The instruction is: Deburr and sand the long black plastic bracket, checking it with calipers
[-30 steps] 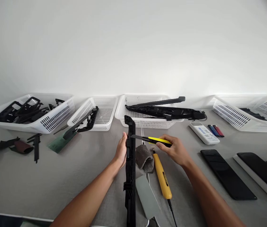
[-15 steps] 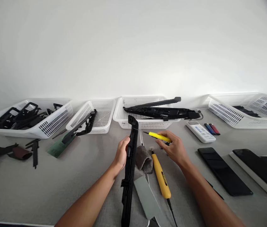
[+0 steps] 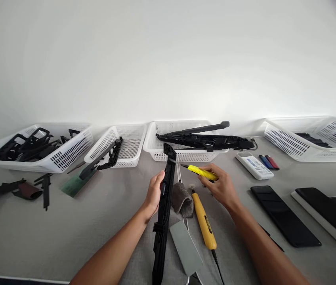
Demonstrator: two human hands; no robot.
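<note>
My left hand point(image 3: 153, 192) is closed around a long black plastic trim piece point(image 3: 164, 213), which stands lengthwise in front of me with its bent end away from me. In my right hand point(image 3: 223, 186) is a yellow utility knife point(image 3: 201, 172), its tip pointing left toward the far end of the trim piece. Whether the tip touches the plastic I cannot tell. Below the knife lie a rolled grey-brown cloth or sandpaper piece point(image 3: 182, 200), a yellow corded pen-shaped tool point(image 3: 204, 221) and a flat grey block point(image 3: 186, 247).
White baskets point(image 3: 120, 161) line the wall, several holding black plastic parts. Long black parts point(image 3: 203, 140) stick out over the middle basket's right rim. To the right lie a white box-shaped device point(image 3: 254, 165), lighters point(image 3: 265, 162) and a black phone point(image 3: 285, 215). A green sheet point(image 3: 77, 183) lies left.
The whole view has shifted slightly to the right. Both hands keep their hold, and the knife stays near the trim piece's far end with little movement.
</note>
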